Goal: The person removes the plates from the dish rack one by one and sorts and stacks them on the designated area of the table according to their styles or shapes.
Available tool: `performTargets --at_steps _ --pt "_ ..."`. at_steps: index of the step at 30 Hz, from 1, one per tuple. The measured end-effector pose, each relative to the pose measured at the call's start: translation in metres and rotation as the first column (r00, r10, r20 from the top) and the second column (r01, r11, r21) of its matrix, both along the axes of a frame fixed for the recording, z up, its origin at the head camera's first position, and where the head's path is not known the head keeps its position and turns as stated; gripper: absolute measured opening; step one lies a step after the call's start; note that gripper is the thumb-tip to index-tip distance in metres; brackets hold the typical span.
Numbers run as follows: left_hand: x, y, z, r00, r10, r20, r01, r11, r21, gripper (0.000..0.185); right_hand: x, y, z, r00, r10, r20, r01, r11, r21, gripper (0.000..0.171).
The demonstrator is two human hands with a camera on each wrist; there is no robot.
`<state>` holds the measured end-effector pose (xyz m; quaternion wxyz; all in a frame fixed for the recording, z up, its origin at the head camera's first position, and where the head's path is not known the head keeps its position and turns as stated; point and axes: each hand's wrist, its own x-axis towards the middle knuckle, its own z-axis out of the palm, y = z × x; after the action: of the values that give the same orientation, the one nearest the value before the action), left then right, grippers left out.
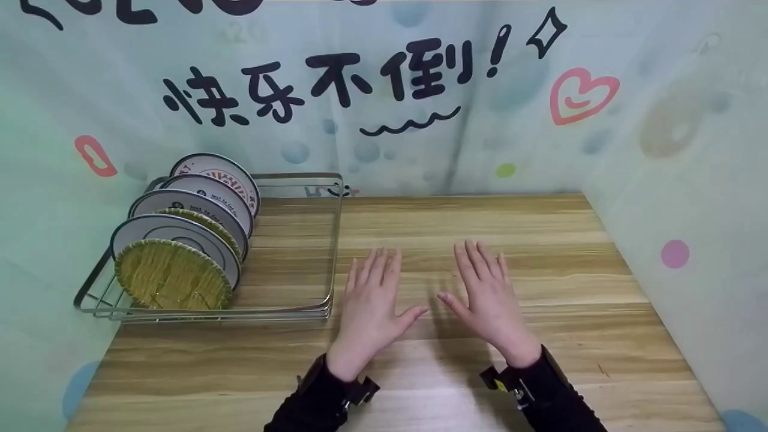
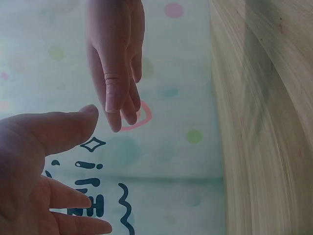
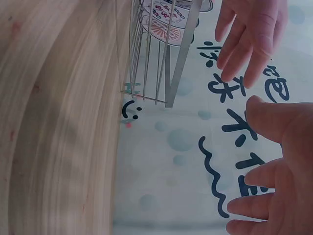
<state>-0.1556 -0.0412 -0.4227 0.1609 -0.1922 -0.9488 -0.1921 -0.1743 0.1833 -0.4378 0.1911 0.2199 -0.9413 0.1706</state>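
Observation:
My left hand (image 1: 372, 306) is held over the wooden table, its fingers straight and its thumb out to the right. To its right, my right hand (image 1: 489, 300) mirrors it, fingers straight and thumb pointing left. Neither hand holds anything, and a gap separates them. A metal wire rack (image 1: 335, 252) stands just left of the left hand. Plates stand on edge in the rack's left part: white plates with dark rims (image 1: 207, 207) and round woven yellow-green discs (image 1: 171, 276) among them. The right wrist view shows the rack's end (image 3: 178, 63) and a patterned plate (image 3: 164, 32).
The wooden table (image 1: 384, 378) runs beneath both hands. A pale printed cloth (image 1: 408, 156) with dark lettering and coloured dots hangs behind the table and along its sides. The rack's far end stands close to this cloth.

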Motion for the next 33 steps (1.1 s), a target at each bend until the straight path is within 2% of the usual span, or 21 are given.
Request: performTargets --at_steps 6,12,23,30,33 --pt "0.005 -0.008 0.000 0.998 -0.032 -0.052 0.034 0.999 0.035 0.094 0.000 0.005 -0.006 1.000 0.001 0.005 -0.001 1.000 0.005 0.087" --pt "0.010 -0.025 0.002 0.994 -0.046 -0.104 0.050 0.998 0.043 0.090 0.000 0.013 -0.008 1.000 0.017 0.020 -0.017 1.000 0.013 0.086" --pt "0.019 -0.065 0.013 0.989 -0.021 -0.147 0.033 0.996 0.079 0.087 0.000 0.024 -0.013 0.998 0.053 0.031 -0.052 0.998 -0.018 0.083" --pt "0.021 -0.086 0.024 0.992 -0.003 -0.128 0.017 0.994 0.104 0.085 0.000 0.031 -0.014 0.995 0.060 0.083 -0.057 0.997 -0.043 0.081" --pt "0.021 -0.096 0.030 0.993 0.011 -0.117 0.003 0.992 0.125 0.083 -0.001 0.034 -0.015 0.995 0.060 0.076 -0.057 0.997 -0.049 0.081"
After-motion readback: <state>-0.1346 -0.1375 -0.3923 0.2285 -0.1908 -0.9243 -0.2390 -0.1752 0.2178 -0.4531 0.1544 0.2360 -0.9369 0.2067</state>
